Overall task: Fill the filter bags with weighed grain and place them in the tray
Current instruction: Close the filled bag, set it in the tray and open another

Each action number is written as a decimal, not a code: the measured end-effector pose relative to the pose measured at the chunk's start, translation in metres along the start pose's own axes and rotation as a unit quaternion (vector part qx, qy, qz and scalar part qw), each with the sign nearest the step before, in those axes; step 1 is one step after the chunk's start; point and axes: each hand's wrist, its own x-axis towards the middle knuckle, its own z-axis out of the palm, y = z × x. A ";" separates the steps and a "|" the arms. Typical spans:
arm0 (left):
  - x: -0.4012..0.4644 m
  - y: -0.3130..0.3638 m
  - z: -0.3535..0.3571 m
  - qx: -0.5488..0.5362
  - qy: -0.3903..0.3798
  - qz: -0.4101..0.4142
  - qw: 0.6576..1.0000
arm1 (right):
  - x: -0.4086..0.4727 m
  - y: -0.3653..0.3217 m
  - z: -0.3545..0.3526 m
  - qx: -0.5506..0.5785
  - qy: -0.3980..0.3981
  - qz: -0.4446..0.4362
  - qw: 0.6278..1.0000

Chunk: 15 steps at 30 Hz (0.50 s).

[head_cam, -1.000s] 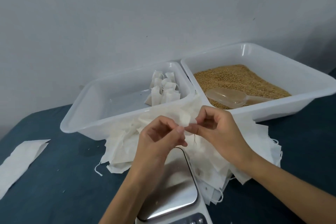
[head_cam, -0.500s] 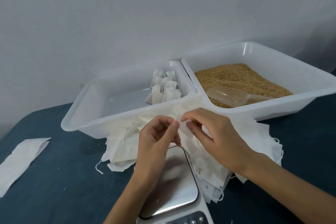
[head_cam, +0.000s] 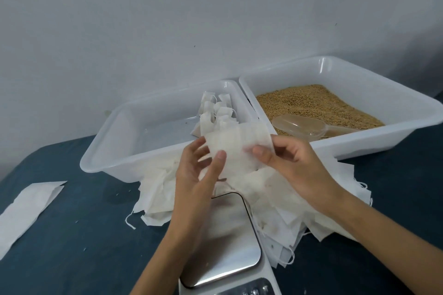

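Behind the work a plain grey wall [head_cam: 167, 19] rises, and in front of it a dark blue table [head_cam: 72, 235] carries everything. Both hands hold one empty filter bag [head_cam: 237, 148] in the air, above the near edge of the left tray [head_cam: 100, 151]. The left hand [head_cam: 199, 175] has its thumb on the front of the bag and its other fingers spread loosely behind it. The right hand [head_cam: 290, 165] pinches the bag's right edge between thumb and curled fingers. The bag looks flat, so I judge the step in hand is to open its mouth.

To do this well, the two thumbs should rub the two layers apart gently, because the thin material can tear or stay stuck. It is better to open the mouth fully before any grain goes in, otherwise grains may fall on the table.

A pile of empty bags [head_cam: 275, 201] lies under the hands, between the trays and the scale [head_cam: 225, 244], and it partly covers the scale's edge. This may disturb the weighing, so I would push it aside. Several filled bags [head_cam: 215, 112] stand in the far right corner of the left tray. The grain [head_cam: 311, 105] is in the right tray [head_cam: 359, 74], with a clear scoop [head_cam: 297, 126] lying on it, near the right hand. One more strip of white paper [head_cam: 28, 203] lies well apart at the left.
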 end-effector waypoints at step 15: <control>-0.011 -0.007 0.008 0.154 0.007 0.153 0.976 | -0.002 0.003 0.001 -0.028 0.022 -0.024 0.999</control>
